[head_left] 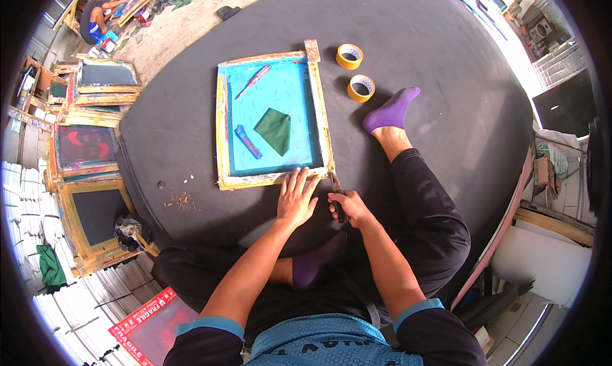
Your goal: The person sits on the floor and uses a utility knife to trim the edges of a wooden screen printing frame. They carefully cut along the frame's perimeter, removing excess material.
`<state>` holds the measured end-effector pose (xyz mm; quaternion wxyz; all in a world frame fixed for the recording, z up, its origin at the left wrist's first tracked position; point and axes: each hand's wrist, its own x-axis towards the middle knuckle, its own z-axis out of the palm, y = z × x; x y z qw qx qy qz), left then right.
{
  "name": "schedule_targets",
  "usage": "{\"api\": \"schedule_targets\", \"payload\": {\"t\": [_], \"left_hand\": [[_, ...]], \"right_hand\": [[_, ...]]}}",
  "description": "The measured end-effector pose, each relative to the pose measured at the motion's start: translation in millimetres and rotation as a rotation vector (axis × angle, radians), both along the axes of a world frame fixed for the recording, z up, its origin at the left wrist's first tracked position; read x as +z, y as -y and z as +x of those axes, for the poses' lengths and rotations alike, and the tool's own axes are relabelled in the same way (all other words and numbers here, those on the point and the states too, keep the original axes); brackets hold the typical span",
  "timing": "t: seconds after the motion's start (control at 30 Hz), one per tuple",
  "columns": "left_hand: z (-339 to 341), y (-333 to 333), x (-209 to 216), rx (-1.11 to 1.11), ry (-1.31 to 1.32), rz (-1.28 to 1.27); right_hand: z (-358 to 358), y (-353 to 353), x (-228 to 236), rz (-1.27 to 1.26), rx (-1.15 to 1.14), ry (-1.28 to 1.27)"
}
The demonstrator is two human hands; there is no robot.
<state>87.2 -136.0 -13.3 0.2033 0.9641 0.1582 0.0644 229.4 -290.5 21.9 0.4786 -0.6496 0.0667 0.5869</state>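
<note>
A wooden screen-printing frame [223,130] with blue mesh lies flat on the dark surface before me. My left hand [295,198] is open, its spread fingers resting on the near rail close to the right corner. My right hand [350,207] is closed round the dark handles of a pair of pliers [338,197]. The jaws are at the frame's near right corner; whether they grip anything is too small to tell. On the mesh lie a screwdriver [254,81], a blue utility knife [248,142] and a folded dark green cloth [275,130].
Two yellow tape rolls [349,56] [361,88] sit right of the frame, near my purple-socked foot [392,111]. Dark debris [183,202] lies to the left. Stacked screen frames [105,98] stand beyond the surface's left edge. Another person [99,19] sits far left.
</note>
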Motion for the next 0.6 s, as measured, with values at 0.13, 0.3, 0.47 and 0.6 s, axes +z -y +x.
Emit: {"api": "schedule_targets", "payload": {"t": [0.13, 0.3, 0.47, 0.6], "left_hand": [[-1, -1, 1, -0.009, 0.01, 0.004], [2, 0, 3, -0.009, -0.005, -0.001], [4, -2, 7, 0.078, 0.178, -0.113], [3, -8, 20, 0.226, 0.472, -0.301]], "right_hand": [[-8, -1, -17, -0.091, 0.072, 0.279], [-26, -3, -25, -0.274, 0.242, 0.887], [-27, -15, 9, -0.361, 0.336, 1.025], [-36, -19, 21, -0.264, 0.439, 1.066]]}}
